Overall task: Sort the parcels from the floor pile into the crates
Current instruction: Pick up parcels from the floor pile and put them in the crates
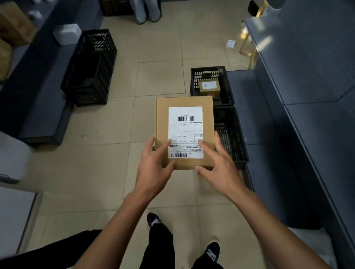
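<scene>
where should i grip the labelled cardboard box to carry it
By its two long side edges near the end closest to you, one hand from each side. The labelled cardboard box is flat and broad, label up; the left hand and right hand already hold it so.

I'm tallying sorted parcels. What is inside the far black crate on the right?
The far black crate holds one small brown box with a white label, face up. The held parcel covers the crate's near left corner, so anything lying there cannot be seen.
</scene>
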Demonstrator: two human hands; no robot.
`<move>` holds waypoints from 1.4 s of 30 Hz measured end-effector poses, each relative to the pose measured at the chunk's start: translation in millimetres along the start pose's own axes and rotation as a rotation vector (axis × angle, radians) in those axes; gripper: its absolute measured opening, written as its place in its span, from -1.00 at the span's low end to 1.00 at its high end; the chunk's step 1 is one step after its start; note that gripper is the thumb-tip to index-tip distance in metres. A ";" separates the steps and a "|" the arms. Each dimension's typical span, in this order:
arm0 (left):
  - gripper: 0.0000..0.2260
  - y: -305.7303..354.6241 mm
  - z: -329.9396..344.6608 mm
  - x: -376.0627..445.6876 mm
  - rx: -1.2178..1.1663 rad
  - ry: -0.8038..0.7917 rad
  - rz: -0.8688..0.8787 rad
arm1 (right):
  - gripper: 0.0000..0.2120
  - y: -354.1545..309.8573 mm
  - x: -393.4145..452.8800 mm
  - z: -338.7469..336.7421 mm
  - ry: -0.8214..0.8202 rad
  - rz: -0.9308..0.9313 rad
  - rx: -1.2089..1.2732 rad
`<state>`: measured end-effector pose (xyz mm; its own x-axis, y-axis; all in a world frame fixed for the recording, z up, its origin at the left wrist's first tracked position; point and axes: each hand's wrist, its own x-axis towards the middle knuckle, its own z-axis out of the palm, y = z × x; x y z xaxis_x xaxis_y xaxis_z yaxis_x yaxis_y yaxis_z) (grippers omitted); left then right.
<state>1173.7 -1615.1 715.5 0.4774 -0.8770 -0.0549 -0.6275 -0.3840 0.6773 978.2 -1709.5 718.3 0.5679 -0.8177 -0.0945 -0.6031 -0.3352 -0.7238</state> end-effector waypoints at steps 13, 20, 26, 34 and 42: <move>-0.40 -61.2 -75.9 205.5 -0.040 -0.056 -0.043 | -0.31 -79.6 201.1 48.7 0.027 0.072 -0.043; -0.39 -55.1 -75.7 299.6 -0.012 -0.144 0.019 | -0.39 -74.0 272.3 45.7 0.138 0.173 0.038; -0.36 -31.1 -47.5 392.7 0.037 -0.249 0.054 | -0.39 -33.9 346.3 21.8 0.133 0.231 0.090; -0.36 -5.7 -23.7 511.8 0.107 -0.307 0.104 | -0.37 -19.2 446.7 -16.0 0.157 0.319 0.029; -0.35 -6.2 -20.0 624.8 0.066 -0.357 0.139 | -0.37 -19.3 545.3 -25.9 0.218 0.388 0.072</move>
<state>1488.2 -2154.9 691.7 0.1479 -0.9630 -0.2253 -0.7151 -0.2615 0.6482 1284.9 -2161.0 698.4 0.1716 -0.9585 -0.2278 -0.7032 0.0428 -0.7097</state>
